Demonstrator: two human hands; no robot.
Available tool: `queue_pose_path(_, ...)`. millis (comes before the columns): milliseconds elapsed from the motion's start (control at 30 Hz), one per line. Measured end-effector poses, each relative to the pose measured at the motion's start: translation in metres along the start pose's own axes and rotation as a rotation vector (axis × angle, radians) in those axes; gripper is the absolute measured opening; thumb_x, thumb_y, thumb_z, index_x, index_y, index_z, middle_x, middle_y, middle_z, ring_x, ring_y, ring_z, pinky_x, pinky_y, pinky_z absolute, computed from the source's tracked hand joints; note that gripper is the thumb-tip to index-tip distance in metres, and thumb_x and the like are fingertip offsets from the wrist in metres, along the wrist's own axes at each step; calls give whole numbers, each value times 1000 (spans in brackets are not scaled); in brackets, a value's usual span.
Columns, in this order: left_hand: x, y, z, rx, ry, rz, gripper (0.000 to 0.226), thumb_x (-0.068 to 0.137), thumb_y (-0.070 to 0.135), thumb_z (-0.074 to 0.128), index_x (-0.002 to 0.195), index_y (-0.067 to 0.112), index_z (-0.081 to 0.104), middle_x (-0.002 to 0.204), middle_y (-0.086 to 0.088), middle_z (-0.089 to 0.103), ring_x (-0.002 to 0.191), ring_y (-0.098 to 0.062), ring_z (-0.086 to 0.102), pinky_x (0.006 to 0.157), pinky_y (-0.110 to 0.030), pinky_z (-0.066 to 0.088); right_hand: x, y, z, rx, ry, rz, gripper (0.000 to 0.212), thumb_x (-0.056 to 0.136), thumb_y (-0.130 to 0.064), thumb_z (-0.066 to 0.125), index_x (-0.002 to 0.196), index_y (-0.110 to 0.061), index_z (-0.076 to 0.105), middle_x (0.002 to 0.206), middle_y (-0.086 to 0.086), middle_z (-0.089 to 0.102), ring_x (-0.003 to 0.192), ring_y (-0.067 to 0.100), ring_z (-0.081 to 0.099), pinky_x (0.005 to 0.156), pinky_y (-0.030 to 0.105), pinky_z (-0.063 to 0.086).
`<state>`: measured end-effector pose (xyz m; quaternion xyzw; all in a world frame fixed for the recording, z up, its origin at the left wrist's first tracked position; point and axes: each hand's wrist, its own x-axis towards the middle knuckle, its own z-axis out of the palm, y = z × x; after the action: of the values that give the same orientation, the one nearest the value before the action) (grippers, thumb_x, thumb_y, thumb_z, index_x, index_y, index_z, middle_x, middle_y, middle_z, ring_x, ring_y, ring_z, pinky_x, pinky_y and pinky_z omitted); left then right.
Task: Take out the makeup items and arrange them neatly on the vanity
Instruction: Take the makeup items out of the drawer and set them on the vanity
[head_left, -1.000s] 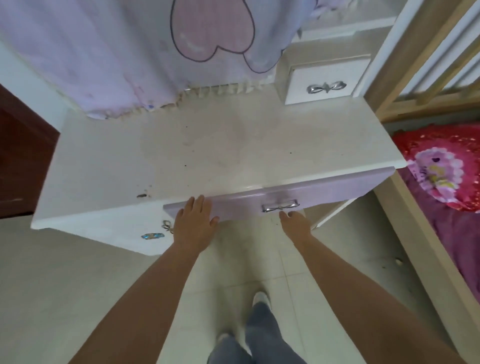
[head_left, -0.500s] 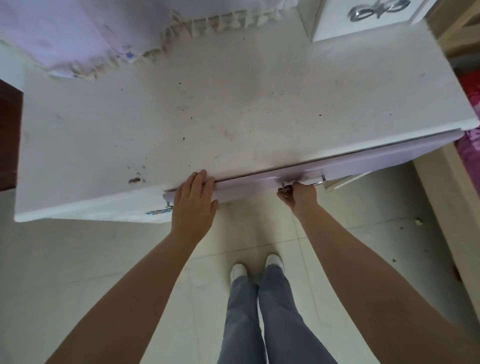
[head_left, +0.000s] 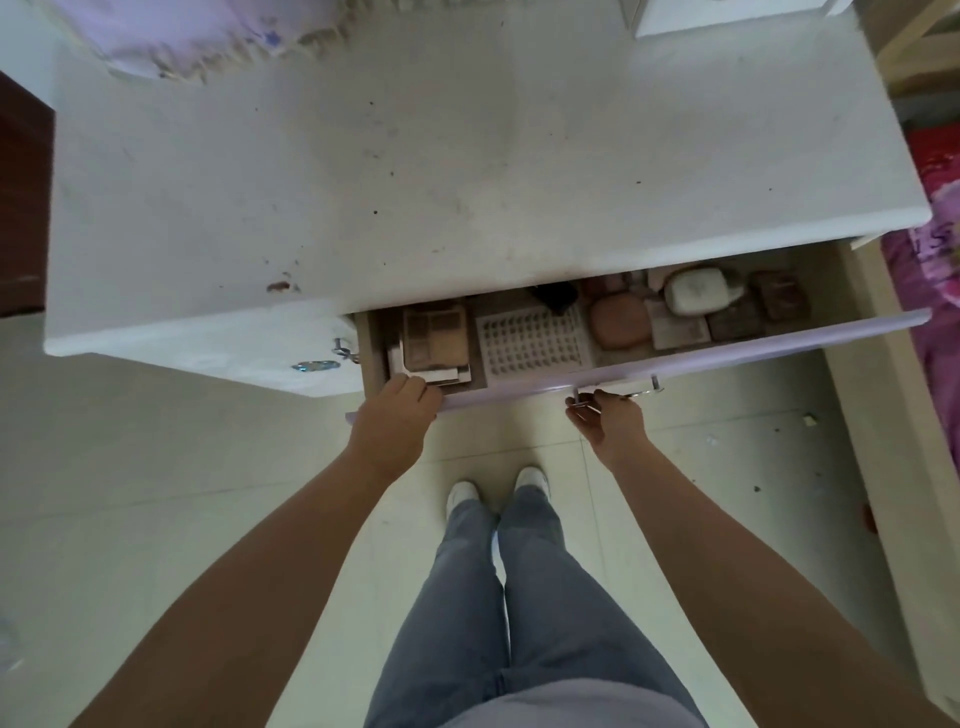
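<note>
While two hands (head_left: 498, 421) hold one drawer (head_left: 727, 358), several compacts show.

Home bedroom: white vanity (head_left: 467, 156) w/ makeup-filled drawer (head_left: 727, 353), pink bedding (head_left: 935, 291) beside, tiled floor (head_left: 156, 493).

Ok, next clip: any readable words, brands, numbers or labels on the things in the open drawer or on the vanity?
None can be read.
Eyeshadow palette: no print legible.
White perforated tray: rows of holes only, no text.
White pouch: a faint mark, too blurred to read.
Flat pale box: too blurred to tell.
Vanity top: only specks and stains.
</note>
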<state>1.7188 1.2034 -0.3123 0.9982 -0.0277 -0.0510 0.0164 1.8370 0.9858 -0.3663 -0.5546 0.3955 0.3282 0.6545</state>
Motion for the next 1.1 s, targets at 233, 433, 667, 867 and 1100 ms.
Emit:
queue_pose_path(233, 2, 0, -1, -2, -37, 22, 42, 27, 9, 90, 63, 12, 67, 59, -2, 61, 54, -17, 59, 40, -17, 42, -48, 2, -9, -1305, 163, -868, 23, 75, -6, 67, 97, 0, 63, 87, 15, 66, 83, 32, 63, 72, 32, 50)
queue_pose_path(433, 2, 0, -2, -22, -28, 13, 40, 30, 9, 91, 62, 13, 66, 58, -1, 61, 54, -17, 59, 39, -17, 42, -51, -48, 20, -2118, -83, -1008, 32, 88, -35, 56, 108, -10, 58, 108, 8, 64, 102, 27, 58, 87, 33, 42)
queue_pose_path(667, 1, 4, -6, -36, -19, 11, 43, 27, 10, 92, 62, 13, 67, 57, -1, 61, 51, -16, 59, 36, -16, 41, -50, -53, 24, -2290, -147, -933, 34, 95, -37, 41, 113, -11, 52, 112, 6, 62, 103, 25, 59, 80, 31, 45)
queue_pose_path(867, 0, 1, -4, -68, -26, 10, 42, 30, 8, 92, 64, 12, 68, 58, -2, 62, 52, -16, 59, 35, -19, 44, -43, -56, 23, -2328, -207, -954, 34, 95, -38, 40, 112, -11, 52, 111, 6, 63, 102, 26, 60, 80, 33, 47)
queue_pose_path(1100, 0, 3, -3, -87, -113, 19, 43, 27, 10, 93, 62, 14, 68, 57, -1, 62, 51, -14, 59, 34, -17, 43, -42, -52, 19, -2332, -234, -988, 33, 97, -35, 38, 116, -10, 49, 113, 6, 62, 102, 26, 60, 80, 33, 47)
